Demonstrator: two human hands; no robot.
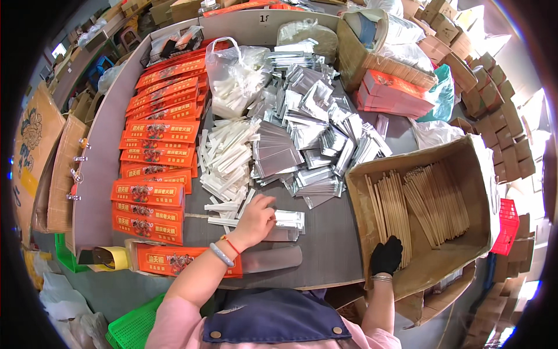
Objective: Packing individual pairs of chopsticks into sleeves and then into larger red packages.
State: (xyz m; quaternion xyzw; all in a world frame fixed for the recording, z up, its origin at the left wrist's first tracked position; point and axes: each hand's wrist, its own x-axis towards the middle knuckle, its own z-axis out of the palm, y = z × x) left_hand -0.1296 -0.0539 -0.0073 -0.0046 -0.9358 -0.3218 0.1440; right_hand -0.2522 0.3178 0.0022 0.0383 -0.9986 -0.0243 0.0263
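My bare left hand [257, 221], with a red string and a pale bangle at the wrist, is over the near middle of the table. Its fingers are curled at the edge of a small stack of silvery flat packets [290, 218]; what they pinch is hidden. Below the wrist, a red printed sleeve [192, 262] lies with a clear plastic piece [276, 260] reaching out to its right. My right hand [386, 256], in a black glove, is inside a cardboard box [372, 174]. Its fingers are closed at the near ends of the wooden chopsticks [392, 209], and the grip itself is hidden.
Overlapping red sleeves [157, 151] line the left side. Thin white paper packets [226, 151] and silvery packets [319, 116] are heaped mid-table. A clear bag [238, 81], red bundles [395, 93] and a carton [372, 58] stand behind. A grey partition [96, 174] bounds the left.
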